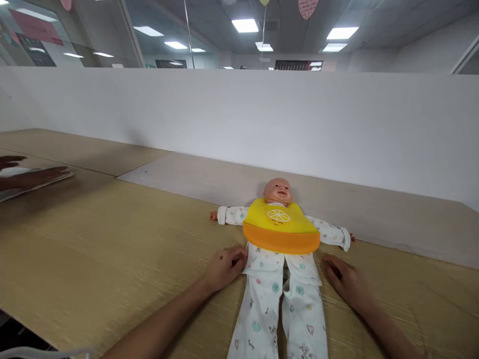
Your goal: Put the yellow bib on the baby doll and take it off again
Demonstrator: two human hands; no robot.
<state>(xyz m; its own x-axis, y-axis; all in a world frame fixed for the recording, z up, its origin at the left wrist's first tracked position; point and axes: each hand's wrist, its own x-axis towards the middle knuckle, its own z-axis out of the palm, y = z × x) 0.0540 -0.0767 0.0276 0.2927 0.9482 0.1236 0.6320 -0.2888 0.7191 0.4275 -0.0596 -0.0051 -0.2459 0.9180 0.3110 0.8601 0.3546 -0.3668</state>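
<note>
A baby doll (277, 192) lies on its back on the wooden table (112, 249), arms spread. It wears white patterned pyjamas (277, 309) and a yellow and orange silicone bib (280, 227) with a lemon print. My left hand (224, 267) rests at the doll's waist on its left side, fingers curled against the hem of the pyjama top. My right hand (346, 281) lies on the table just right of the doll's hip, fingers bent downward, holding nothing that I can see.
A white partition wall (262, 119) runs behind the table. At the far left another person's hands (26, 174) rest on a flat board or book (22, 187). The table's near edge falls away at the lower left.
</note>
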